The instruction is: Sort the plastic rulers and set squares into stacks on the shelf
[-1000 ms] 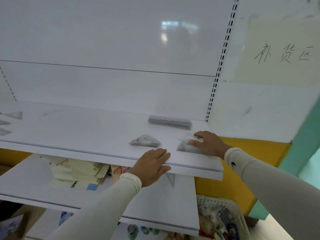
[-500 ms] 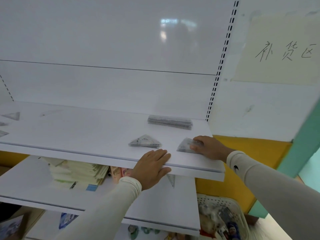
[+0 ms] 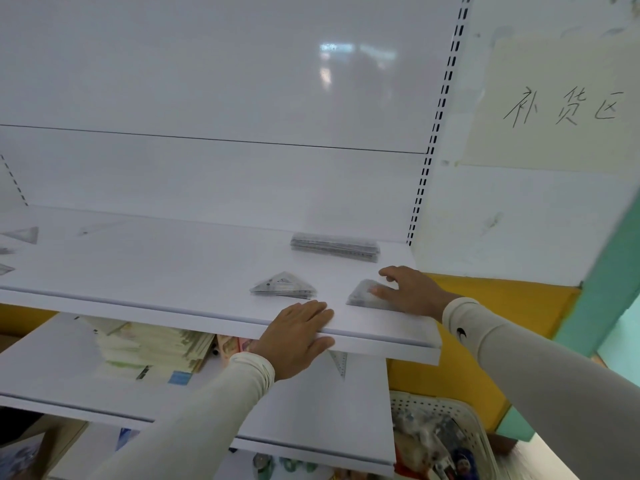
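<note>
We have a ruler stack (image 3: 335, 247) at the back of the shelf (image 3: 138, 271) and two set-square stacks (image 3: 283, 289) in front; our right hand (image 3: 412, 292) presses flat on one, left hand (image 3: 298, 336) spread on the edge; loose set squares (image 3: 24, 234) far left remain

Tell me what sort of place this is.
Probably a stationery shop's stocking area: white slotted retail shelving, a stack of plastic rulers, notebooks on the lower shelf, and a basket of goods.
</note>
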### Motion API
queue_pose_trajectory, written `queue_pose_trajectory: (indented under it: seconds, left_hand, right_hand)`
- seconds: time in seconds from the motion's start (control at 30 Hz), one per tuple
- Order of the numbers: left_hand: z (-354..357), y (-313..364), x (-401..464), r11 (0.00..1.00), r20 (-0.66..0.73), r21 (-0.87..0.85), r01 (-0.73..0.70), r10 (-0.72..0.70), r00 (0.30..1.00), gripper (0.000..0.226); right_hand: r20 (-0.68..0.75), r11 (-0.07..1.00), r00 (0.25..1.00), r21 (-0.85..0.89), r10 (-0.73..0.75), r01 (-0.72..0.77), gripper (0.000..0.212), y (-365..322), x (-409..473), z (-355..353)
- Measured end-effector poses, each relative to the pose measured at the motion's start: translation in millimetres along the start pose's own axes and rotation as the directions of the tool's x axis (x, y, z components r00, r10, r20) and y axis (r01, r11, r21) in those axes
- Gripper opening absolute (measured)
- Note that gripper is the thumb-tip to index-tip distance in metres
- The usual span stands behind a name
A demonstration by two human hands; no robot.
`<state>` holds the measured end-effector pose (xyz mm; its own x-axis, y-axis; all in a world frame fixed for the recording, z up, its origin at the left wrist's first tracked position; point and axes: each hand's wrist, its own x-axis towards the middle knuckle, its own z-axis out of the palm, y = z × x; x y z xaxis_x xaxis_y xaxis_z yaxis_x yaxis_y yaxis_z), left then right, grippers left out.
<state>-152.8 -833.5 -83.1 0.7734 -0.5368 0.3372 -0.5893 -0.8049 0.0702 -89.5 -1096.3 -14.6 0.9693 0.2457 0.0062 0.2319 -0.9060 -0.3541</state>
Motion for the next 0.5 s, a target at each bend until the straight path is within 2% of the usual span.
queue_pose_trajectory:
  seconds: [0.13,0.23,0.37,0.5]
  left_hand:
    - [-14.6,-3.4,-3.5,0.995,-0.006,-0.096,0.028,-0.029,1.000,0.048]
    - [-30.8,-15.0,-14.7,0.996,-0.045,-0.048,0.077,-0.079,0.996,0.045]
    - [-60.9,-33.8,-40.8,0.968,-0.026,0.073,0.239,-0.238,0.971,0.051]
    - [-95.9,-68.5,-74.0,0.869,0.023,0.149,0.472,-0.480,0.877,0.041]
  right_hand:
    - [-0.056,0.997,0.995,-0.008,-0.083,0.083,0.062,-20.2,8.8,-7.7]
    - [-0.042,0.987,0.987,-0.032,-0.158,0.157,0.061,-45.6,22.8,-7.8]
    - [0.008,0.962,0.963,-0.024,-0.271,0.271,0.060,-96.8,49.4,1.1]
    - [0.109,0.920,0.915,-0.009,-0.390,0.393,0.062,-166.8,70.6,26.0]
